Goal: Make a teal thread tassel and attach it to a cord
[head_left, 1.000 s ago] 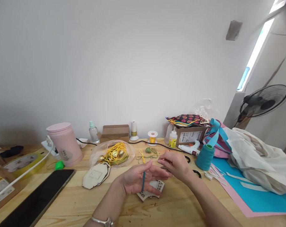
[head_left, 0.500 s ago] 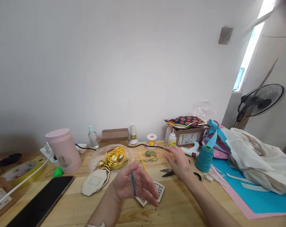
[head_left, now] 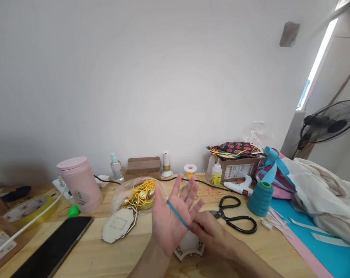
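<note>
Apparently serving as a frame, the left hand [head_left: 169, 224] spreads open, teal thread [head_left: 178, 214] lying across its palm; the right hand [head_left: 212, 232] pinches the thread at the palm's edge, probably for tautness.

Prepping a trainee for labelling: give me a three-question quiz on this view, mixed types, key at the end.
1. Fill in the blank: The blue cord crosses the palm of the ____ hand.

2. Multiple choice: Which of these stands nearest the scissors?
A) pink cup
B) teal spool
C) spray bottle

3. True or false: The phone lies with its dark screen facing up.

Key:
1. Left; the left hand is spread, palm toward the camera.
2. B
3. True
</note>
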### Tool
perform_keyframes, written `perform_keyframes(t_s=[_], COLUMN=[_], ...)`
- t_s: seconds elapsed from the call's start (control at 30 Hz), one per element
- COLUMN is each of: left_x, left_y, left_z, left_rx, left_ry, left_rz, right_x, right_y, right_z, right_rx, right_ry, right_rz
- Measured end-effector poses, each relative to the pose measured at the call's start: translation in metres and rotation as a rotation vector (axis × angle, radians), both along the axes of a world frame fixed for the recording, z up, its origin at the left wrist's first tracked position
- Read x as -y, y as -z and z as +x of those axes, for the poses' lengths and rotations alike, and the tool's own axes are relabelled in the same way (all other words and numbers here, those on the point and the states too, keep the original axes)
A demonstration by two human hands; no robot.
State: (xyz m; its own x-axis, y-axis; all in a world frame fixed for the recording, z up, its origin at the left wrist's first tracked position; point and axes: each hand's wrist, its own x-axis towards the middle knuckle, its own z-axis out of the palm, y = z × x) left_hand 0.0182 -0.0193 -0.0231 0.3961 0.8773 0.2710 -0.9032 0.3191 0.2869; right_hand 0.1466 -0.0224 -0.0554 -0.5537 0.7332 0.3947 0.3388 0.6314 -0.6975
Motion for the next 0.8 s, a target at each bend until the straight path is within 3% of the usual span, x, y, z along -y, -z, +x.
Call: perform_keyframes(t_s=[0.17, 0.3, 0.4, 0.53, 0.63, 0.8], left_x=[-0.013, -0.017, -0.017, -0.011, -0.004, 0.003], left_y=[0.008, 0.012, 0.015, 0.022, 0.026, 0.030], left_z=[-0.011, -0.013, -0.010, 0.001, 0.008, 0.014], left_rx=[0.020, -0.078, -0.213, -0.390, -0.492, -0.660], left_ry=[-0.226, -0.266, -0.138, 0.198, 0.394, 0.608], left_rz=[-0.059, -0.090, -0.129, -0.173, -0.155, -0.059], right_x=[0.004, 0.004, -0.002, -0.012, -0.015, -0.014], right_y=[-0.016, -0.014, -0.009, -0.008, -0.011, -0.018], right_z=[0.002, 0.004, 0.008, 0.016, 0.022, 0.026], right_rx=[0.352, 0.421, 0.338, 0.246, 0.252, 0.210], right_ry=[-0.036, 0.009, 0.062, 0.145, 0.188, 0.189], right_rz=[0.273, 0.425, 0.571, 0.700, 0.675, 0.510])
